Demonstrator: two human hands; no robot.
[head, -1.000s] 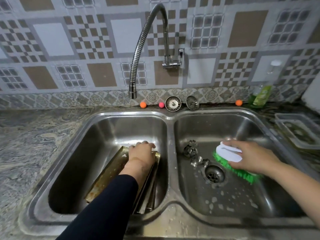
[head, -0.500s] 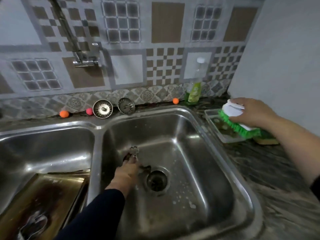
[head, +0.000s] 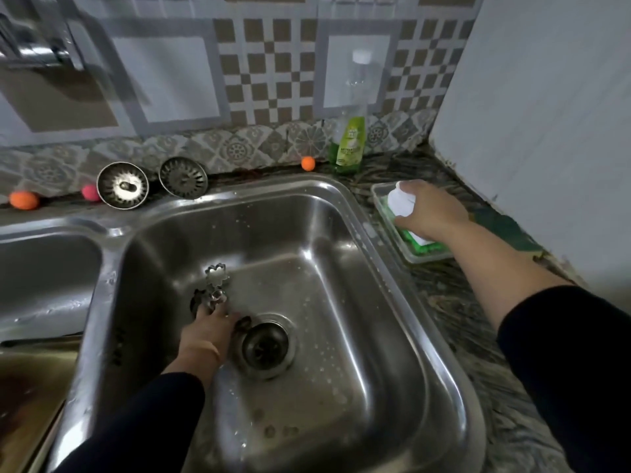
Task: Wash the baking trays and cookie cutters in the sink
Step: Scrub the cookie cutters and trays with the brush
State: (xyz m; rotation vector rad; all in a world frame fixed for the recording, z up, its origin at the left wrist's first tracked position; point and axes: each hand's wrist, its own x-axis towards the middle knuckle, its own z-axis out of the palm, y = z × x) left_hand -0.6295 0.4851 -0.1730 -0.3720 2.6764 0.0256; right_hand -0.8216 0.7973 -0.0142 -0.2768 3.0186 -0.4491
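Observation:
Several metal cookie cutters lie on the floor of the right sink basin (head: 392,302), near the drain (head: 265,344). A flower-shaped cutter (head: 215,273) stands furthest back. My left hand (head: 208,332) reaches into this basin, and its fingers curl onto a cutter (head: 213,297) just in front of the flower one. A browned baking tray (head: 30,387) leans in the left basin at the lower left. My right hand (head: 426,213) grips the white handle of a green scrubbing brush (head: 403,203), which sits in a clear tray (head: 379,194) on the counter to the right of the sink.
A green dish soap bottle (head: 346,145) stands at the back wall. Two metal strainer plugs (head: 123,186) lean against the backsplash, among small orange and pink balls (head: 307,163). A white wall closes the counter's right side. The tap is at the upper left.
My right hand carried the brush out of the right basin and lowered it into the clear tray. My left hand left the baking tray and moved to the cutters in the right basin.

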